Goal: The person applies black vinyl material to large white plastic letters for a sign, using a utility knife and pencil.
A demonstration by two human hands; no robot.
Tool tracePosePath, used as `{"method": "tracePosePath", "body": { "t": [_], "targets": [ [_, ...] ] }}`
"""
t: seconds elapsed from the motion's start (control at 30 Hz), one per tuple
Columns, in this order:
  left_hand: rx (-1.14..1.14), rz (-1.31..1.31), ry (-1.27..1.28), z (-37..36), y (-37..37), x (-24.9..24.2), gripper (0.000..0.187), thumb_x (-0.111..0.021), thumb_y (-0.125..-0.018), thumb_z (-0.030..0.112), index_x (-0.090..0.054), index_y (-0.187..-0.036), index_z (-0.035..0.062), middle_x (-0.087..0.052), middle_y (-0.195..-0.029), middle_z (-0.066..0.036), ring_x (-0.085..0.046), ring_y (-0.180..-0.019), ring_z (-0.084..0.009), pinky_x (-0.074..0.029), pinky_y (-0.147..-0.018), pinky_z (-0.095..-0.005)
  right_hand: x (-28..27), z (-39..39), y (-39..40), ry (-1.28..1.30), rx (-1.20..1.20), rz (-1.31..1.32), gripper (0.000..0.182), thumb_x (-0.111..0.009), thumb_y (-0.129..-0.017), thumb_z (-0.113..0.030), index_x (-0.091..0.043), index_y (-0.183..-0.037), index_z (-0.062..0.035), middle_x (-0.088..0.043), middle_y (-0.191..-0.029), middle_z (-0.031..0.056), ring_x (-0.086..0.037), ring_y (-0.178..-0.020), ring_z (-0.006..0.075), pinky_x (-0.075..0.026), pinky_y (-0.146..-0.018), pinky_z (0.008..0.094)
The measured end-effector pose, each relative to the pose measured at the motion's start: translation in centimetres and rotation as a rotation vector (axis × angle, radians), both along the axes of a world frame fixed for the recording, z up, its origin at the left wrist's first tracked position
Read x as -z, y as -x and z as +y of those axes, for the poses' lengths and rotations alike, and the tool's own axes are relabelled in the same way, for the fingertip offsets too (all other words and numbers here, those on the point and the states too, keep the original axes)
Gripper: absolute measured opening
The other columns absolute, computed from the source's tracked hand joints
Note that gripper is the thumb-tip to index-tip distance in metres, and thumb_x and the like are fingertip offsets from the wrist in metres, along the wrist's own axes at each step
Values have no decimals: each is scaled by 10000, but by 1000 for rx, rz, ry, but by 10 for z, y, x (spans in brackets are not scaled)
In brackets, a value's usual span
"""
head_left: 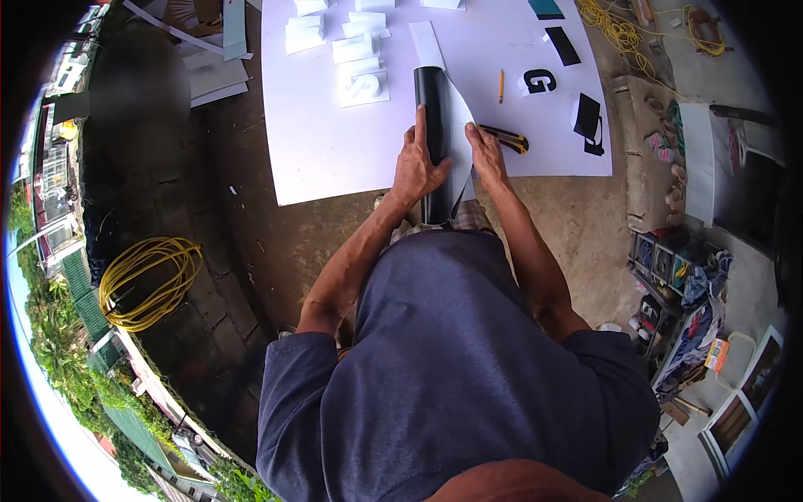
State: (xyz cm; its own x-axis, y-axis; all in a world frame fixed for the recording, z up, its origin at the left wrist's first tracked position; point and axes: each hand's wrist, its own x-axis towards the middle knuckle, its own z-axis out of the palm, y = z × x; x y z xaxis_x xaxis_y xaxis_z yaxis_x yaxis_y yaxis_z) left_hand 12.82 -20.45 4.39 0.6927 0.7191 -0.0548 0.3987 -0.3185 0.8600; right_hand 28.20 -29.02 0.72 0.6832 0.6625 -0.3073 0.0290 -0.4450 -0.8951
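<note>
A black vinyl roll (431, 134) with a white underside lies lengthwise over the table's near edge. My left hand (417, 170) is wrapped over the roll, its index finger pointing along it and its thumb across the near side. To the right, the loose white flap (456, 117) of the same sheet is pinched at its edge by my right hand (488, 161). A yellow and black utility knife (512, 140) lies on the table beside my right hand, its front end partly hidden by the fingers. Past the roll's far end lies a white strip (427, 43).
The white tabletop (309, 159) carries white foam letter pieces (355, 48), a pencil (501, 86), a black letter G (539, 81) and black scraps (562, 46). A coiled yellow hose (155, 280) lies left on the ground; a cluttered rack (669, 268) stands right.
</note>
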Motion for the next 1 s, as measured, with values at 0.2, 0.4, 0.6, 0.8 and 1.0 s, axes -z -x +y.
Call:
{"method": "tracePosePath", "body": {
  "t": [0.2,0.4,0.6,0.8,1.0],
  "targets": [
    [-12,-116,15,7,14,-15,988,-685,-734,61,-245,-1615,133,-563,-1304,-325,-573,-1186,-472,-467,-1050,-490,-6,-2,-14,25,-116,32,477,-605,-1003,-442,-615,-877,18,-548,-729,46,-465,-710,155,-407,-660,375],
    [-47,-137,5,23,44,-43,654,-607,-830,27,-550,-1458,201,-568,-1234,-240,-561,-1150,-404,-454,-1039,-441,-23,31,7,-154,-193,271,341,-652,-996,-334,-672,-972,5,-525,-711,-26,-426,-685,100,-378,-624,316],
    [-212,67,-114,13,53,-42,679,-881,-683,142,-617,-1308,170,-558,-1287,-232,-575,-1185,-408,-517,-1005,-467,-36,56,12,-33,-533,128,343,-681,-961,-334,-651,-984,7,-579,-738,34,-516,-672,128,-442,-595,343],
    [-310,132,-129,-1,34,-42,732,-919,-636,143,-609,-1299,174,-520,-1310,-231,-609,-1151,-424,-560,-956,-471,-55,71,-35,94,-803,246,432,-739,-927,-391,-637,-1042,13,-675,-838,64,-639,-755,146,-529,-639,319],
    [-375,214,-116,-13,26,-41,792,-951,-602,174,-594,-1309,199,-477,-1336,-224,-617,-1140,-426,-569,-945,-481,-70,90,-82,71,-908,373,505,-711,-961,-375,-633,-1267,20,-716,-958,92,-667,-815,147,-543,-657,289]
  ]
}}
